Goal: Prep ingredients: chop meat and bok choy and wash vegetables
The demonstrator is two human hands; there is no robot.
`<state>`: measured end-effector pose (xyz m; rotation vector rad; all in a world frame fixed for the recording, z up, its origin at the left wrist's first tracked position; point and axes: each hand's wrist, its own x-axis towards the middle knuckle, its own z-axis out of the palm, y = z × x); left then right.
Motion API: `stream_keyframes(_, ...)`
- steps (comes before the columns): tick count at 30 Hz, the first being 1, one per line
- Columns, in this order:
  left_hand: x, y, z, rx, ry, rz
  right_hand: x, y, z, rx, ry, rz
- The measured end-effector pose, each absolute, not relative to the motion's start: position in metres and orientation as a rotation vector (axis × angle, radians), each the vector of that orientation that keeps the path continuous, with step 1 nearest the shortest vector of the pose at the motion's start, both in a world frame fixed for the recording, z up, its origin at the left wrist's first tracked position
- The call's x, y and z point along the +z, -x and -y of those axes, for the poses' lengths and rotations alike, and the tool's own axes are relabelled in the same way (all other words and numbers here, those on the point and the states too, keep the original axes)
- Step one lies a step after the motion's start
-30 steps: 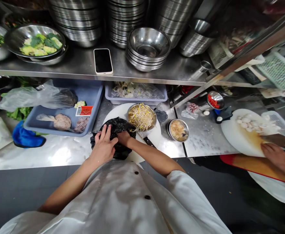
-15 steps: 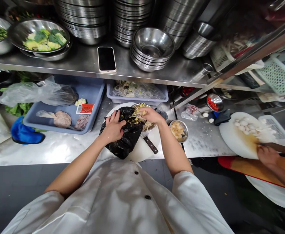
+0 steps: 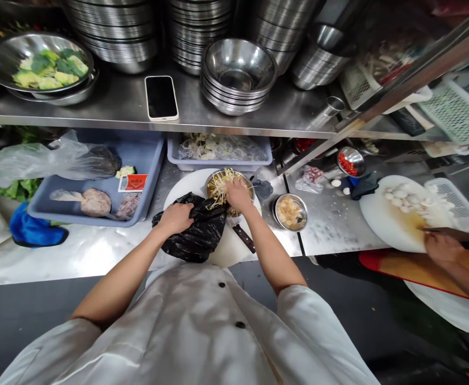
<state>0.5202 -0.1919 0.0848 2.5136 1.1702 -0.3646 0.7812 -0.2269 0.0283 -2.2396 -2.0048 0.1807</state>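
Observation:
A crumpled black plastic bag (image 3: 196, 235) lies on the round white cutting board (image 3: 176, 188). My left hand (image 3: 178, 218) grips its upper left side, with the fingertips partly hidden in the folds. Over a metal bowl (image 3: 251, 188) behind the bag, my right hand (image 3: 239, 195) is closed on a bunch of bean sprouts (image 3: 220, 190), with yellow heads and pale stems sticking out past the fingers. More sprouts are in the bowl. Beneath my right forearm is a knife, its dark handle (image 3: 244, 238) showing and its blade mostly covered.
Right of the board stands a small bowl of pale food (image 3: 290, 212). Blue-grey trays (image 3: 98, 218) with bagged food sit behind. A steel shelf (image 3: 122, 115) overhead carries a phone (image 3: 161, 98) and stacked bowls (image 3: 238, 75). At far right a co-worker's hand (image 3: 443, 247) holds a knife.
My right hand has moved with the sprouts from the bag's opening to over the metal bowl. The bag sits lower and flatter, with my left hand still on it. The view has shifted slightly.

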Motion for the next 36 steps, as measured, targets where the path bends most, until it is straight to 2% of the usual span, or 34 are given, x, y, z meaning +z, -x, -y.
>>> stream_keyframes(5, 0.108, -0.499, 0.197, -0.255, -2.562, -1.202, 0.033, -0.746, 0.232, 0.208, 2.269, 2.159)
stream_keyframes(9, 0.114, -0.493, 0.199, -0.134, -2.566, -1.232, 0.051, -0.755, 0.226, 0.443, 2.239, 2.197)
stream_keyframes(13, 0.108, -0.490, 0.193, 0.144, -2.545, -1.117, 0.075, -0.785, 0.232, 0.655, 2.064, 2.251)
stream_keyframes(17, 0.104, -0.491, 0.189, 0.376, -2.335, -0.967, 0.086, -0.791, 0.245, 0.585, 1.919, 2.323)
stream_keyframes(22, 0.108, -0.500, 0.190, 0.478, -2.083, -0.934, 0.065, -0.772, 0.241, 0.618, 1.806, 2.489)
stream_keyframes(29, 0.118, -0.476, 0.198, 0.653, -2.008, -1.018, 0.030, -0.790, 0.231, 0.498, 1.674, 2.272)
stream_keyframes(36, 0.114, -0.450, 0.203, 0.900, -1.759, -1.114, 0.020, -0.787, 0.240, 0.433, 1.734, 2.364)
